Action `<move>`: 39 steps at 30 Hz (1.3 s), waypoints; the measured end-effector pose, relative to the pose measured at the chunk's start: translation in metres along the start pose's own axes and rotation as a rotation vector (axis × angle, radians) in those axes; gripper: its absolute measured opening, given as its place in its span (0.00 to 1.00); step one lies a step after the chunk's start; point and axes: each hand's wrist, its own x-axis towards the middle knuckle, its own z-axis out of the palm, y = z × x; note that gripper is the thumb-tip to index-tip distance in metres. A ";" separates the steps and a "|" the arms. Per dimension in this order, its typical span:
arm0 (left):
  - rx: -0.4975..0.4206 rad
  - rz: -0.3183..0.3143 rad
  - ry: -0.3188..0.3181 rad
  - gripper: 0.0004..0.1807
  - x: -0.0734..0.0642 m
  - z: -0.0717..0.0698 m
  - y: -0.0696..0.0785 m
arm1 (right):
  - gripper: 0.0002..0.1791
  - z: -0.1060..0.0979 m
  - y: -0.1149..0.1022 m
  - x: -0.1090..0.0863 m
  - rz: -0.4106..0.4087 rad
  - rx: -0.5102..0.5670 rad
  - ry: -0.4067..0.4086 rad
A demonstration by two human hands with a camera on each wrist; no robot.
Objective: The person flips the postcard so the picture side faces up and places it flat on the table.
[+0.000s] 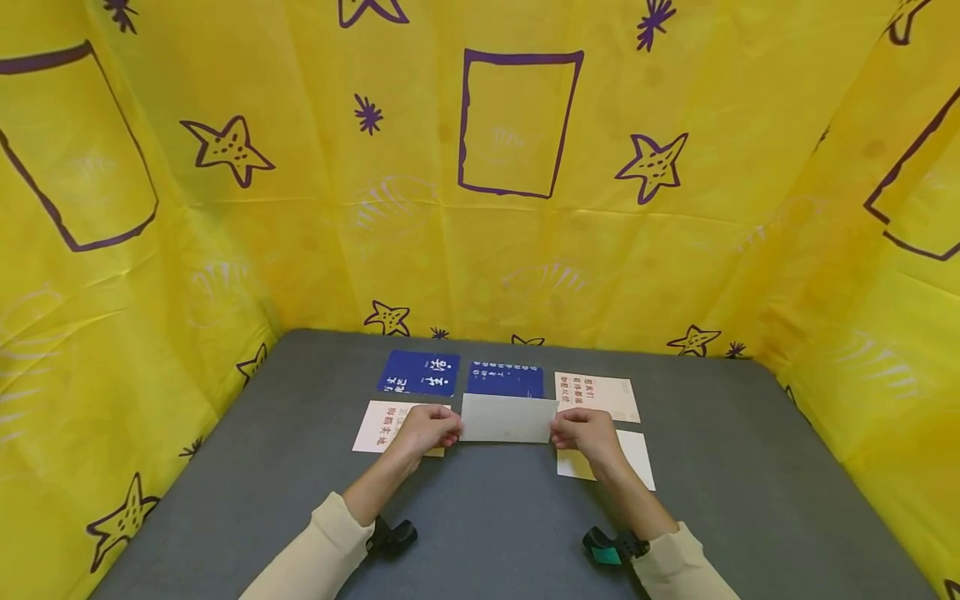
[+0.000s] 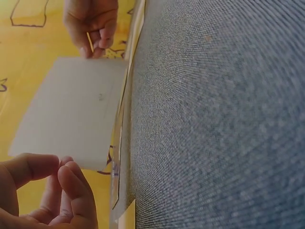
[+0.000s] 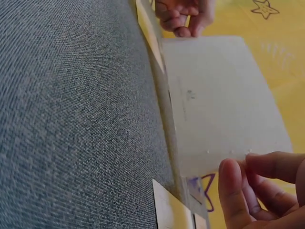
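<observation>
A pale, blank-looking card (image 1: 508, 418) is held up off the table between both hands. My left hand (image 1: 426, 429) pinches its left edge between thumb and fingers. At the opposite edge, my right hand (image 1: 588, 432) pinches it the same way. The wrist views show this card's whitish side (image 2: 71, 109) with a small faint mark on it. Below the left hand lies a white card with red writing (image 1: 369, 427), partly covered by that hand. A plain cream card (image 1: 636, 458) lies under the right hand and forearm.
Behind the held card lie two blue cards with white writing, one left (image 1: 420, 372) and one in the middle (image 1: 506, 381). A white card with red text (image 1: 597, 396) is at back right. The dark grey table (image 1: 480, 517) meets yellow patterned cloth (image 1: 480, 267) behind and at both sides.
</observation>
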 end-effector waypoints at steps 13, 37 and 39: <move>-0.086 0.053 0.042 0.07 0.002 0.001 0.000 | 0.13 -0.005 -0.001 -0.002 -0.036 0.049 -0.030; -0.203 0.027 0.022 0.17 0.004 0.007 -0.001 | 0.18 -0.001 0.003 -0.002 -0.010 0.034 0.034; -0.206 0.031 0.029 0.18 0.005 0.007 -0.002 | 0.19 -0.001 0.004 -0.002 -0.007 0.035 0.030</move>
